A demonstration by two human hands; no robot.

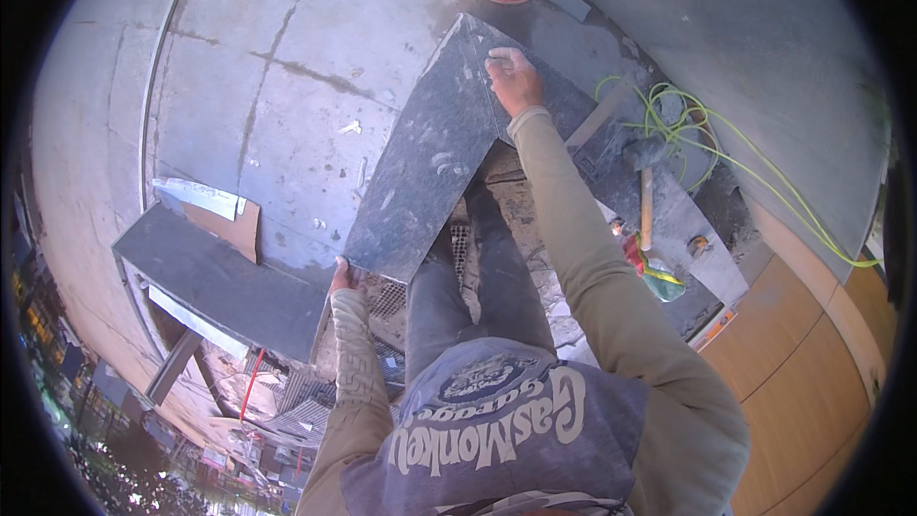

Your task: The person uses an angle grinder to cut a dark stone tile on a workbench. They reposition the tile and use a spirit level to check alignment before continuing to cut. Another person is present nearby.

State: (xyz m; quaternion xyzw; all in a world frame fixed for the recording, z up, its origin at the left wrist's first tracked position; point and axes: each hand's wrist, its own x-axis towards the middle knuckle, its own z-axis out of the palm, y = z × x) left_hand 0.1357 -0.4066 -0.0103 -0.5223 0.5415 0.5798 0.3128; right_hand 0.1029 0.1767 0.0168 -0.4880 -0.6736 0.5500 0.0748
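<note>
The left hand [345, 275] grasps the near-left corner of a dark slab [413, 164]; the half-curled right hand [516, 80] touches its far part, grip unclear.

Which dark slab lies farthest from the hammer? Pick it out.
The left slab, with brown cardboard at its far edge; the middle slab, with the left hand at its near corner, lies nearer the hammer.

Both arms [585, 225] stretched forward, set well apart
Right hand [518, 88] reaches farther out, fingers [496, 65] curled; left hand [346, 277] lies closer in, its fingers partly hidden.
</note>
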